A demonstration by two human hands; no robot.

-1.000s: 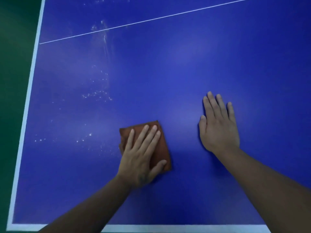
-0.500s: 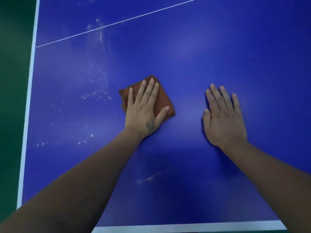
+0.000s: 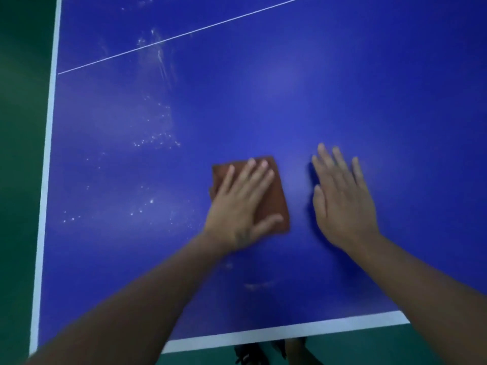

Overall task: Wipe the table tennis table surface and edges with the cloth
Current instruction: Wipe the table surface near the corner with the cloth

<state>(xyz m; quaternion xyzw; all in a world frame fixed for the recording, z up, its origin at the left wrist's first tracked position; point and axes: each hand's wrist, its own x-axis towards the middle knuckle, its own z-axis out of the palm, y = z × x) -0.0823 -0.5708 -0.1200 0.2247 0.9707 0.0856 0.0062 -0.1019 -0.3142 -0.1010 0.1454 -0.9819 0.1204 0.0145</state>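
Observation:
A folded brown cloth (image 3: 275, 196) lies flat on the blue table tennis table (image 3: 290, 88). My left hand (image 3: 242, 206) presses on the cloth with straight, spread fingers and covers its left part. Just to the right, my right hand (image 3: 341, 201) rests flat on the bare table, fingers straight, apart from the cloth. White dust specks and smears (image 3: 155, 138) mark the surface left of and beyond the cloth. A faint smear (image 3: 257, 285) shows nearer to me, below my left hand.
The table's white edge stripe runs down the left side (image 3: 44, 196) and along the near edge (image 3: 290, 331). A thin white centre line (image 3: 184, 35) crosses the far part. Green floor (image 3: 18, 127) lies to the left; my feet (image 3: 266, 351) show under the near edge.
My left hand pushed the cloth away from me, then drew it back toward me and to the right. My right hand stayed flat on the table. The view has shifted.

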